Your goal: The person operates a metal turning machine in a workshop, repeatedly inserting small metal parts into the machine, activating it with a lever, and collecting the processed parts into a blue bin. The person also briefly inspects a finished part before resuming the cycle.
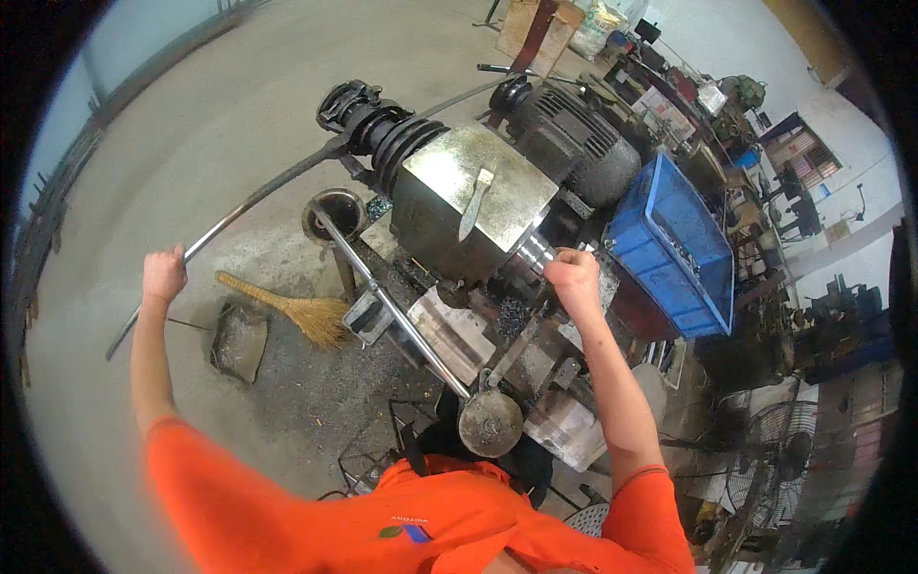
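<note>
My left hand [164, 275] is closed around a long metal lever [251, 198], which runs up to the black stepped pulley [406, 148] on the lathe-like machine. At the spindle nose [535, 253], a shiny steel cylinder on the machine's right side, my right hand [574, 277] is closed, fingertips against its end. Whatever small piece those fingers pinch is hidden. A flat-handled brush [470, 212] lies on top of the metal headstock [478, 177]. Below the headstock, a second steel bar [387, 301] slants down to a round metal disc [491, 422] close to my body.
A blue plastic crate [669, 258] stands right of the machine, beside a ribbed electric motor [579, 139]. On the floor at left are a straw broom [296, 311] and a dustpan [239, 342]. A standing fan [779, 459] is at lower right. Metal shavings [513, 316] lie under the spindle.
</note>
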`<state>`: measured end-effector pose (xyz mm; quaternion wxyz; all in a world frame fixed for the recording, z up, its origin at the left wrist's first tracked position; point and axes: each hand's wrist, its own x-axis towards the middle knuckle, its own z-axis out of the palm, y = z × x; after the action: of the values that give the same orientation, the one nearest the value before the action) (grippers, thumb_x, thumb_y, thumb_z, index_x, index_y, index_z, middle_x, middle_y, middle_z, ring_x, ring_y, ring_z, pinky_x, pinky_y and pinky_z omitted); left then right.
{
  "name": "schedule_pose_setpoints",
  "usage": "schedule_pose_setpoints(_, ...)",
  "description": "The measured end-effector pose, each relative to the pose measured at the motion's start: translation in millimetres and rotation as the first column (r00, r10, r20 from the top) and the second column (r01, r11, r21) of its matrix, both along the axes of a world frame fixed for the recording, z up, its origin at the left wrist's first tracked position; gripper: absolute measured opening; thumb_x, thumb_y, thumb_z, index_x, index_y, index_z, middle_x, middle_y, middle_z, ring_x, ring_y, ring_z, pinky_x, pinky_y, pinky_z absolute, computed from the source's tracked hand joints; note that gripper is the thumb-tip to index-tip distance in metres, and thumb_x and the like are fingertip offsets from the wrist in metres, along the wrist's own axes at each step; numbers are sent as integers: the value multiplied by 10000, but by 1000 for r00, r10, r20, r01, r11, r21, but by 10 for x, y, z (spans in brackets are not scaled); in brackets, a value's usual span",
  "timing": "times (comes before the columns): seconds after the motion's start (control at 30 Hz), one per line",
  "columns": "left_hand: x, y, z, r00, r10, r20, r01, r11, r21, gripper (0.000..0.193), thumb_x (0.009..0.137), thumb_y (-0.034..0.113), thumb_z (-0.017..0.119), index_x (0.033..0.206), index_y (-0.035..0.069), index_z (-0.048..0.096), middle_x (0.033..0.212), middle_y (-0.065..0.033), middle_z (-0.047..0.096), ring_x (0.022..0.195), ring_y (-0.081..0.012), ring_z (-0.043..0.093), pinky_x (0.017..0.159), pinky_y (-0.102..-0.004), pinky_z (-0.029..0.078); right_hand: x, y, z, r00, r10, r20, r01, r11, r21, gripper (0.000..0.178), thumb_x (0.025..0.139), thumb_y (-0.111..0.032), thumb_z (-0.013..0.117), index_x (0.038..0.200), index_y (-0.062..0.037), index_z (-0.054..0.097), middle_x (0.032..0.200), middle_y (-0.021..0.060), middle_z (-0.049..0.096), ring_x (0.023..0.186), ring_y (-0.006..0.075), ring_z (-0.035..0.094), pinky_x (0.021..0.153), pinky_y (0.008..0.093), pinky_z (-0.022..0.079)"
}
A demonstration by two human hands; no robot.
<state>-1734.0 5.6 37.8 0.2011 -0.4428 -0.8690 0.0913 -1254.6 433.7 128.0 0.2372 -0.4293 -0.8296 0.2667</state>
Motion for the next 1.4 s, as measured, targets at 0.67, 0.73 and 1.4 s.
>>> schedule_pose_setpoints(0.67,2515,1983,-1493,745,-16,667,86,994,-71,406,659,347,671,977,109,589,904,-142,628,863,-303,600,731,-393,480,3058,-971,-7,915,-384,-123,397,912,106,146,562,-42,555,692,-19,618,1038,188,590,955,295,578,803,296,437)
schedule_pose_setpoints(0.73,2253,1990,-1440,823,-97,560,283,924,-256,315,689,326,643,923,121,596,900,-119,635,849,-283,611,711,-390,487,3618,-1095,-239,876,-467,-119,471,882,0,120,561,-45,572,669,-19,618,996,172,606,909,272,597,780,282,444)
schedule_pose_setpoints(1.4,2161,2371,-636,227,-408,884,-678,586,444,294,844,260,508,906,-26,535,690,-128,607,480,-194,574,417,-279,469,4779,-2972,-1372,418,-716,559,876,482,-37,269,604,-211,563,773,-12,627,714,191,613,647,341,593,616,401,468)
